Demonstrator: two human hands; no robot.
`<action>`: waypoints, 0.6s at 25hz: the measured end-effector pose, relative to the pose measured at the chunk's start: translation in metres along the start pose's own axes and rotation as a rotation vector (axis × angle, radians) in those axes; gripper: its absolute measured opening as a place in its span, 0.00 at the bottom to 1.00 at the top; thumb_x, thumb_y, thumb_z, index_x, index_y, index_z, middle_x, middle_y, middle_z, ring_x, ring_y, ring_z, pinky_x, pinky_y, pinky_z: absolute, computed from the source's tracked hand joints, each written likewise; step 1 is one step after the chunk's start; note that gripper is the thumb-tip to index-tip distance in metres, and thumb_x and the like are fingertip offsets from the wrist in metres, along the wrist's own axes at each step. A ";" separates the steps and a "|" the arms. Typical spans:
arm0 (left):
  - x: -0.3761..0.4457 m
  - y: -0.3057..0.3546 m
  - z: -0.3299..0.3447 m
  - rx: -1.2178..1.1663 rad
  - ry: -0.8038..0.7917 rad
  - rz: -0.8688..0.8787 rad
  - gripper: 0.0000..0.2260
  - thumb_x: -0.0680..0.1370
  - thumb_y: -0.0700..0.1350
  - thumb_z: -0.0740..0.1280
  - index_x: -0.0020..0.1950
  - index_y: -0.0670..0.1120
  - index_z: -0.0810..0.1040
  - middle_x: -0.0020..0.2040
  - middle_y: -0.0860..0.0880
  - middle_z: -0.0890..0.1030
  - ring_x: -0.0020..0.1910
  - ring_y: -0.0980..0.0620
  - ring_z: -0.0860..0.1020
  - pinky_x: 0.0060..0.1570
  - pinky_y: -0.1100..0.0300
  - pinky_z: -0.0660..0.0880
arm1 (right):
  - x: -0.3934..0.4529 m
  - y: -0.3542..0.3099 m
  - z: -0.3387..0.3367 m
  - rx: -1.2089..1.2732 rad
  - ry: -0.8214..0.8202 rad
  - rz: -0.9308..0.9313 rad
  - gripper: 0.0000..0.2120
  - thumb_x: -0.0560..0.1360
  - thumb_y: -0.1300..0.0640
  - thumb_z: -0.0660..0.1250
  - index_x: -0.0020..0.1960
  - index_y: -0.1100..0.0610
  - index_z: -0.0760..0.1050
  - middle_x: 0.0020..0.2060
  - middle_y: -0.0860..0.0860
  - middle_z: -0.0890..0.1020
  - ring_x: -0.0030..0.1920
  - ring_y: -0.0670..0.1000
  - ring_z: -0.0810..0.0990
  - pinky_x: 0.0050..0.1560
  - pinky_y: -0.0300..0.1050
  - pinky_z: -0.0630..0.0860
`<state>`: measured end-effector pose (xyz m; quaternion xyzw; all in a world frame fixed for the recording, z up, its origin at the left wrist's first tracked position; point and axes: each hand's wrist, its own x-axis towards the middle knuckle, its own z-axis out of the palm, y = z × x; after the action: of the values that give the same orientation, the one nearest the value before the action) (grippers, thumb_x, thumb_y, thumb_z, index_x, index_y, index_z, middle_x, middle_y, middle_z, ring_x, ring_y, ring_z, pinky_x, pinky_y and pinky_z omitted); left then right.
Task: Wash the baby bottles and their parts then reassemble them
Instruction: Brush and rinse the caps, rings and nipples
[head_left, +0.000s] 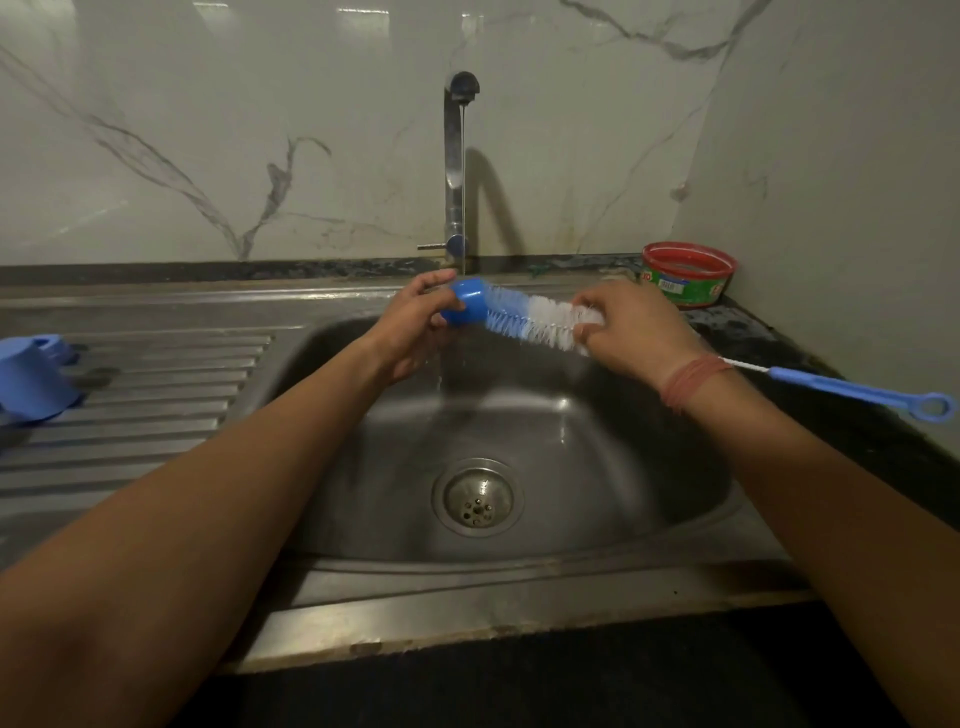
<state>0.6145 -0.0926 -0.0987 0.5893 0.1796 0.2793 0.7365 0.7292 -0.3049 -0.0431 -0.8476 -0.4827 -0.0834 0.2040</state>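
Note:
Over the steel sink (675, 525), my left hand (415, 332) grips a small blue bottle ring (469, 307) under the thin stream of water from the tap (457, 156). My right hand (631, 332) is closed around the bottle brush (535, 319) at the white end of its bristles. The brush's blue bristle end pokes into the ring. Its blue handle with an end loop (862, 392) sticks out to the right past my wrist. A blue bottle cap (31, 379) lies on the ribbed drainboard (156, 395) at the far left.
A red and green tub (688, 280) stands on the dark counter at the back right, by the side wall. The drain strainer (478, 499) sits in the sink's middle. Marble wall tiles rise behind the tap.

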 end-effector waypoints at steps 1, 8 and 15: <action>0.001 -0.001 0.000 0.020 0.016 0.011 0.20 0.77 0.35 0.65 0.68 0.45 0.71 0.66 0.42 0.72 0.62 0.42 0.76 0.56 0.54 0.80 | -0.001 0.000 0.000 -0.031 0.035 -0.015 0.13 0.75 0.59 0.66 0.59 0.54 0.79 0.52 0.56 0.82 0.51 0.57 0.80 0.49 0.46 0.74; -0.003 -0.002 -0.006 0.055 0.137 0.018 0.16 0.78 0.43 0.70 0.64 0.44 0.73 0.65 0.40 0.74 0.50 0.49 0.80 0.51 0.54 0.80 | 0.000 -0.002 0.004 0.015 0.069 -0.071 0.19 0.75 0.61 0.65 0.65 0.56 0.72 0.56 0.60 0.80 0.55 0.61 0.78 0.53 0.50 0.74; -0.005 -0.006 0.017 -0.007 0.063 0.066 0.20 0.78 0.44 0.70 0.68 0.41 0.72 0.62 0.43 0.79 0.57 0.49 0.82 0.59 0.56 0.79 | -0.001 -0.010 0.014 0.123 0.117 -0.195 0.24 0.74 0.64 0.65 0.69 0.53 0.73 0.58 0.56 0.81 0.56 0.58 0.79 0.60 0.47 0.74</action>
<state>0.6217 -0.1100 -0.1004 0.5830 0.1823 0.3227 0.7230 0.7192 -0.2953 -0.0537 -0.7761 -0.5544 -0.1224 0.2745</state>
